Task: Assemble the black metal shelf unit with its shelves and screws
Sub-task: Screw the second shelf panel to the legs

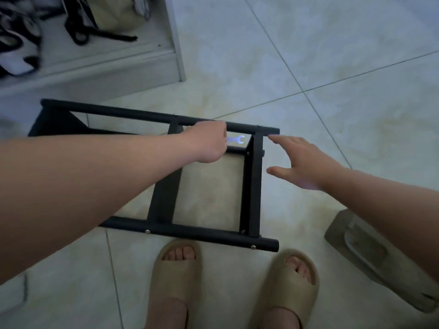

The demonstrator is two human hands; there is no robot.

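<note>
– Hands, what are they doing?
– Left hand [209,143] is reaching across the frame and gripping a small silver wrench [236,140]. Fingers are curling round the handle, and the open-ended head is sticking out to the right. Right hand [306,162] is hovering with fingers straight and spread, holding nothing. Its forefinger tip is sitting just beside the right end of the far rail [133,113].
– Where is the shelf unit lying?
– Black shelf unit [161,207] is lying on the tiled floor [332,55], just ahead of the person's feet in beige slippers [177,264]. Two long rails are running left to right, the far one and the near rail [202,232], with two cross-pieces joining them. Wrench is showing just below the far rail, between the left hand and the right cross-piece [255,186].
– Screws?
– Silver screws [147,231] are showing along the near rail, darker ones at the ends of the right cross-piece. Cannot tell how tight.
– Anything else around?
– White cabinet [142,67] is standing at the upper left, shoes [19,55] on its low shelf, blurred. Grey flat object [370,255] is lying on the floor at the right, below the right forearm. Cannot tell what it is.
</note>
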